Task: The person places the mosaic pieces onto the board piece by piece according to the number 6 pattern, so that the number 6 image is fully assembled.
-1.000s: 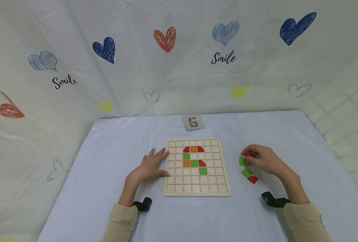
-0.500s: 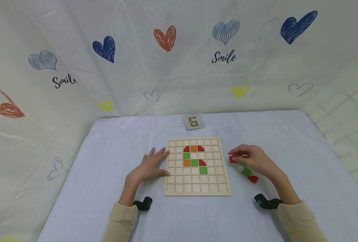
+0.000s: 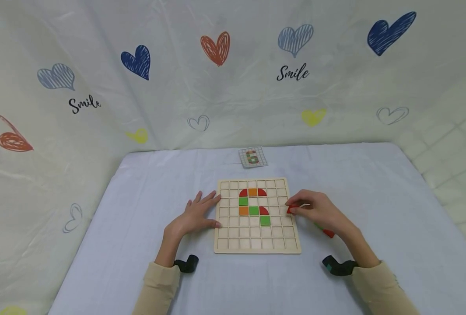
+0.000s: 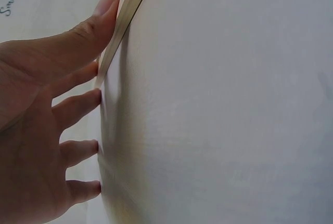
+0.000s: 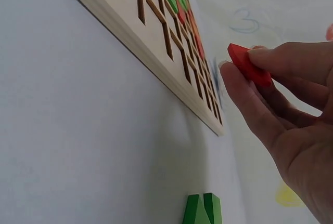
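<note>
A wooden grid board lies on the table with red, orange and green tiles in some of its squares. My left hand has its fingers spread; thumb and index finger touch the board's left edge, which also shows in the left wrist view. Over the board's right edge, my right hand pinches a red tile between thumb and fingertips, raised above the table. Below that hand, another red tile lies on the cloth beside a partly hidden green tile. Two green tiles appear low in the right wrist view.
A small card printed with a coloured grid figure lies behind the board. White cloth covers the table. Behind it hangs a pale sheet with hearts and "Smile" lettering.
My right hand has carried the red tile leftward from the loose tiles to the board's right edge. The left hand has stayed at the board's left side.
</note>
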Tool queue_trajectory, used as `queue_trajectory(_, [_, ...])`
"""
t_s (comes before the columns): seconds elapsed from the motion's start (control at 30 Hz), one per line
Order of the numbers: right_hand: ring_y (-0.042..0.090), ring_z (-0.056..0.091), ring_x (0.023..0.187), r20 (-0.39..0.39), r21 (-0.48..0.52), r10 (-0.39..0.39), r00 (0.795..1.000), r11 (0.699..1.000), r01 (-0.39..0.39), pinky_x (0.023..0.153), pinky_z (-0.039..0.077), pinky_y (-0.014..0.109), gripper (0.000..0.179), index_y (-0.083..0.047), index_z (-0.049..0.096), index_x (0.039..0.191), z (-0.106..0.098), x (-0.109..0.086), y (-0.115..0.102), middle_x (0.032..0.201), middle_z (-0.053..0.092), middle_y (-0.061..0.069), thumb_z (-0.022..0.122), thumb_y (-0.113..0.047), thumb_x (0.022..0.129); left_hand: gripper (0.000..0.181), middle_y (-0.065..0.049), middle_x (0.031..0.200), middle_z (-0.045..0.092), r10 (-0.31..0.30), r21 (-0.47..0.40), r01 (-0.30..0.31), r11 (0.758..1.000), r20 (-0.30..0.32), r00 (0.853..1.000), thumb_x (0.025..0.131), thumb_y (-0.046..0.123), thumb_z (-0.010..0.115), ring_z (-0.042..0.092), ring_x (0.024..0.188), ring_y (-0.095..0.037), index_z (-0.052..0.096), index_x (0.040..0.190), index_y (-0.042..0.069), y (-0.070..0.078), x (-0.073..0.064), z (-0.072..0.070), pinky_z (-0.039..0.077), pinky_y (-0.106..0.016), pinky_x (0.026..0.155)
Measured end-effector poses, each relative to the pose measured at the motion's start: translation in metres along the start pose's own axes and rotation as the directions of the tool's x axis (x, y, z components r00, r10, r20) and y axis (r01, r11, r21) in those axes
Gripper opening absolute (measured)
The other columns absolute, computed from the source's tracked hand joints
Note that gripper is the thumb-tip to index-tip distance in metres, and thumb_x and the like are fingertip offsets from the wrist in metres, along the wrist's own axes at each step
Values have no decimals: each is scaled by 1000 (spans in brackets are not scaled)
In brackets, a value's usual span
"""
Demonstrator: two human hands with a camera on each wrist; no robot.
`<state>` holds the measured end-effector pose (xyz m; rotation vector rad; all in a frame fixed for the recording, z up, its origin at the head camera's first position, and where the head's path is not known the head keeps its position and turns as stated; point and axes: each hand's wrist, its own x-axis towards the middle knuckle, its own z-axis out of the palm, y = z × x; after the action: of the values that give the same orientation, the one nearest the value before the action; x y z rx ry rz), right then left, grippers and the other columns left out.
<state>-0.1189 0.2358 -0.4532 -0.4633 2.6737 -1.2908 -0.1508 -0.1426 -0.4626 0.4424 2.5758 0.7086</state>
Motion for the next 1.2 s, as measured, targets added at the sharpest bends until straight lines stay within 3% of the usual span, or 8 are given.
queue_trajectory(0.33, [16, 67, 92, 67, 51, 23, 997, 998, -27, 88, 61, 31, 14, -9, 76, 106, 19, 3, -9, 103, 73, -1, 74, -6, 92, 91, -1, 172, 22, -8, 3, 8, 1000, 3, 1000, 87, 39, 82, -3, 160, -39, 34, 162, 23, 1, 2, 0, 0, -66, 125])
queue_trajectory(0.6, [8, 66, 83, 126, 44, -46, 991, 998, 41, 83, 59, 23, 11, -11, 77, 103, 33, 5, -18, 92, 73, -5, 75, -8, 92, 90, -1, 172, 21, -9, 5, 9, 1000, 3, 1000, 88, 38, 81, -3, 160, -38, 34, 162, 22, 2, 1, 0, 0, -66, 125])
queue_trajectory(0.9, [4, 63, 81, 158, -6, -122, 980, 992, 124, 79, 59, 22, 10, -8, 76, 101, 51, 6, -25, 94, 73, -5, 76, -6, 91, 90, -2, 172, 22, 1, 1, -1, 1000, 0, 1000, 88, 37, 81, -3, 160, -39, 35, 162, 21, 2, -1, -1, 0, -67, 125])
queue_trajectory(1.2, [4, 62, 82, 173, -34, -108, 979, 993, 115, 78, 57, 23, 14, -10, 76, 100, 55, 4, -31, 90, 70, -7, 81, -9, 87, 90, -2, 172, 22, 8, 1, -8, 1000, -1, 1000, 87, 38, 82, -3, 160, -40, 35, 162, 21, 0, 1, -1, 0, -67, 125])
